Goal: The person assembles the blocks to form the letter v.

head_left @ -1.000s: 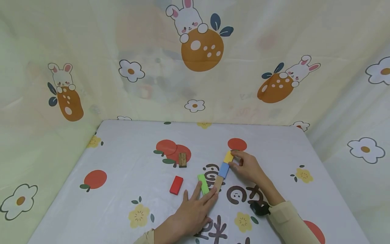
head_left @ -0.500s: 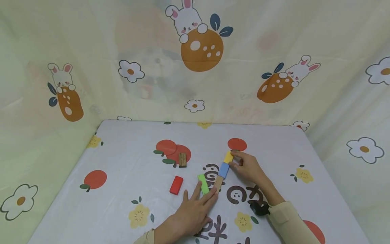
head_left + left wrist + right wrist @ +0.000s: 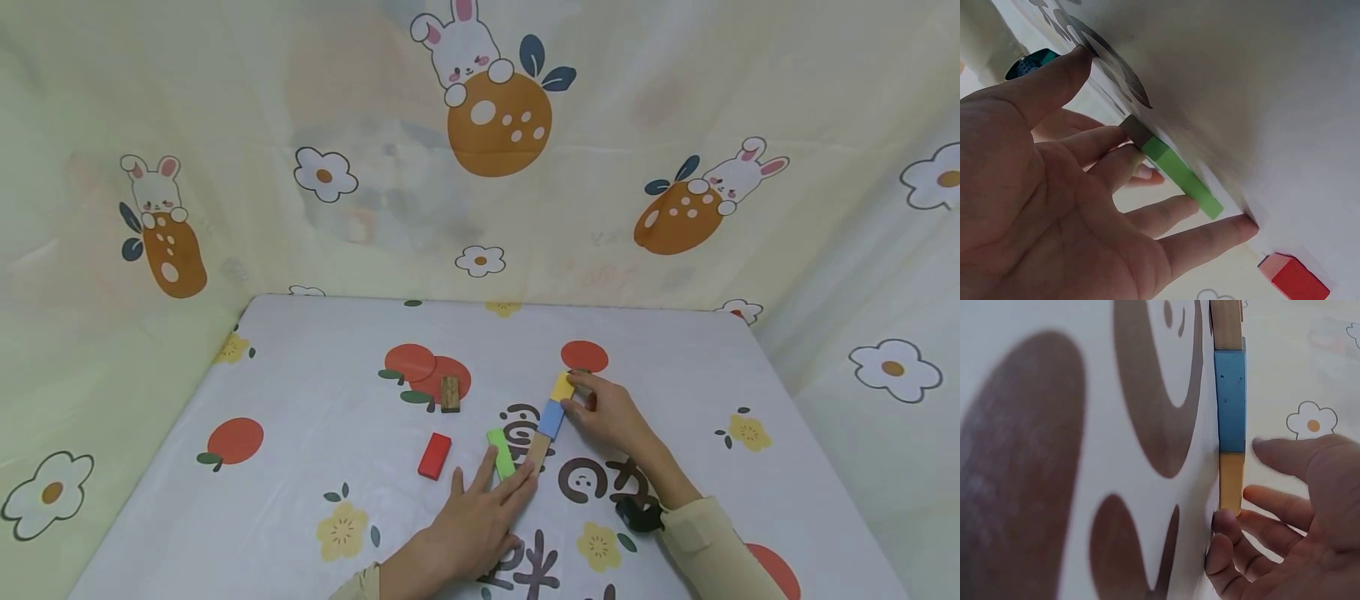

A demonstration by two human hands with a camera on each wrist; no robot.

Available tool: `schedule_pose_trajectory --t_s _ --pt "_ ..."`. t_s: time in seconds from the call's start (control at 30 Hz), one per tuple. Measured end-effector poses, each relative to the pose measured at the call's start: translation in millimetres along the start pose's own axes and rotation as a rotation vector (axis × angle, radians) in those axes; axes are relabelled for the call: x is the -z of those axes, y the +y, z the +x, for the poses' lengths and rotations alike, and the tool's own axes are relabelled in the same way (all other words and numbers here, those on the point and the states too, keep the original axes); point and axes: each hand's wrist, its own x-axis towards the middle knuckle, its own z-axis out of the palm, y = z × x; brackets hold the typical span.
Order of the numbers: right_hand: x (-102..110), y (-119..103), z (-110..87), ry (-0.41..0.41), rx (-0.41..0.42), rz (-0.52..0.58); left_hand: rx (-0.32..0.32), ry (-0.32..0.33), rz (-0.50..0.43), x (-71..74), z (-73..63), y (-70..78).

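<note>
A row of a yellow block (image 3: 562,387), a blue block (image 3: 551,418) and a plain wooden block (image 3: 537,451) runs end to end on the table. My right hand (image 3: 611,415) is at the far end, its fingertips on the yellow block and its thumb beside the blue one. At the near end my left hand (image 3: 476,518) lies with fingers spread. Its fingertips touch the wooden block and the green block (image 3: 1185,178), which slants in to meet the wooden one. The green block's near end is partly hidden by fingers.
Left of the green block lies a red block (image 3: 434,456). A dark brown grained block (image 3: 450,394) lies farther back on the printed apples. The white tablecloth (image 3: 300,492) has fruit and flower prints; a patterned curtain (image 3: 375,225) hangs behind.
</note>
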Motion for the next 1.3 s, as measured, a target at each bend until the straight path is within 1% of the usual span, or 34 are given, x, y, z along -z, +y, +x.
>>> schedule_pose_trajectory --t_s 0.2,0.43,0.53,0.7,0.93,1.03,1.13,1.3 --pt "1.1 -7.8 -4.5 -0.01 0.059 -0.035 -0.003 0.002 -0.002 0.2 -0.6 -0.4" --pt "-0.2 -14.2 -9.7 -0.021 0.06 -0.116 -0.006 0.009 -0.003 -0.1 -0.9 -0.7" --pt "0.0 -16.2 -13.3 -0.006 0.093 -0.166 -0.004 0.007 -0.001 0.3 -1.0 -0.5" --pt "1.8 -21.0 -20.1 0.018 0.177 -0.239 -0.001 0.004 0.008 0.0 -0.9 -0.6" --pt "1.5 -26.3 -28.5 0.004 0.235 -0.299 -0.002 0.009 0.003 -1.1 -0.8 -1.4" --pt "0.6 -28.7 -31.2 0.011 0.261 -0.319 -0.002 0.009 -0.001 -1.1 -1.0 -1.2" --pt "0.3 -31.6 -32.7 0.018 0.277 -0.333 -0.003 0.011 0.001 -1.1 -0.9 -0.9" --pt "-0.5 -36.3 -33.6 -0.001 0.278 -0.369 0.002 -0.003 -0.003 -1.6 0.1 -0.4"
